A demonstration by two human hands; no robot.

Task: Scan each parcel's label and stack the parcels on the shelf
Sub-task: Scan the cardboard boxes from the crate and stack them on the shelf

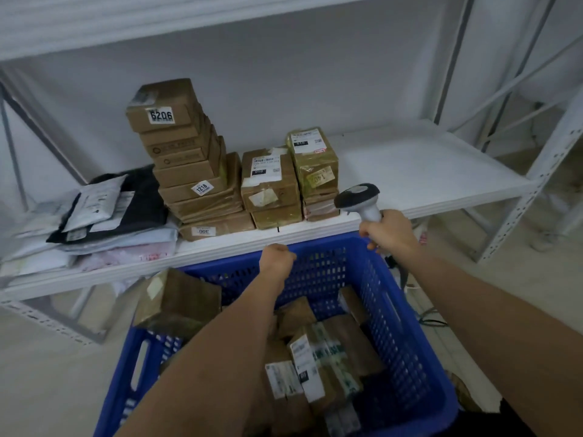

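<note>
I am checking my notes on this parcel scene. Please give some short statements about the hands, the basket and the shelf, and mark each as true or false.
1. The right hand holds the scanner. True.
2. The left hand holds a parcel. False: its fingers are curled and it holds nothing.
3. The blue basket has no parcels inside. False: several lie in it.
4. The tallest stack's top box is marked 6206. True.

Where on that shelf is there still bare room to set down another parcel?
The widest bare patch of the white shelf lies right of the rightmost box stack, out to the end post. Left of it, the three cardboard stacks stand crowded together, with soft mailer bags piled at the far left. The right hand holds the scanner near that free patch.
</note>
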